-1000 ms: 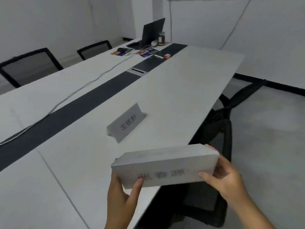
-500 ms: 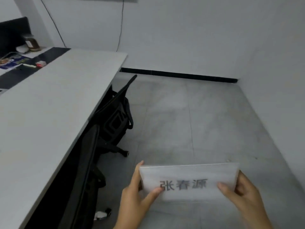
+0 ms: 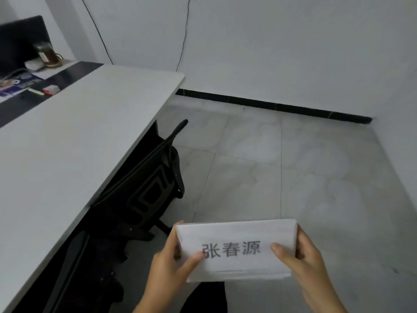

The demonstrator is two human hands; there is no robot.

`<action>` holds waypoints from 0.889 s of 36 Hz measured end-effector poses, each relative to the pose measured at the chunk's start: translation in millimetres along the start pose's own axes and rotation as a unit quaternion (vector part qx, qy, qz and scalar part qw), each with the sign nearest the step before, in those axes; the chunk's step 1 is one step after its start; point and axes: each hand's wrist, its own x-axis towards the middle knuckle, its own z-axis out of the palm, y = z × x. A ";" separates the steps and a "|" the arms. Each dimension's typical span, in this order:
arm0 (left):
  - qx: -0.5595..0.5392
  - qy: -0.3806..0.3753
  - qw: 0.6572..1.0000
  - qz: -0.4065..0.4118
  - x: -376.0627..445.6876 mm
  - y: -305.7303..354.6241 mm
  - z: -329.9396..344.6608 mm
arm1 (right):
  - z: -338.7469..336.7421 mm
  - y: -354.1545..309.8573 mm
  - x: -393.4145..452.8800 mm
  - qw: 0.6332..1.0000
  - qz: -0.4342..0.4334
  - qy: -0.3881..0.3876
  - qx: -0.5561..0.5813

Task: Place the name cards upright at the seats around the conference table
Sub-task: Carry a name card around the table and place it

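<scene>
A white folded name card (image 3: 237, 249) with three black printed characters is held low in front of me, over the floor and to the right of the table. My left hand (image 3: 168, 267) grips its left end, thumb across the print. My right hand (image 3: 302, 263) grips its right end, thumb on the front face. The white conference table (image 3: 67, 143) stretches along the left side. No other name card is in view.
A black mesh chair (image 3: 149, 190) is pushed under the table's right edge, and another chair back (image 3: 74, 267) stands nearer me. A laptop (image 3: 20, 41), a jar (image 3: 46, 54) and papers sit at the table's far end. Grey tiled floor (image 3: 293, 166) spreads to the right, bounded by white walls.
My view has swung right, away from the tabletop and the card standing on it. The held card came off the table edge and now sits over the floor, slightly nearer me.
</scene>
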 end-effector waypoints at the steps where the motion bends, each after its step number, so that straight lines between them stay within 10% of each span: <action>1: 0.003 0.000 1.000 0.000 27.4 2.2 1.5 | 3.8 -6.3 26.6 1.000 -0.001 0.000 -0.003; 15: 0.028 -0.040 0.999 0.019 322.9 68.5 36.5 | 15.4 -67.6 304.9 0.999 0.013 0.032 -0.029; 32: -0.073 0.187 0.974 -0.102 602.3 116.5 68.9 | 92.0 -161.6 693.3 0.967 0.001 -0.226 -0.117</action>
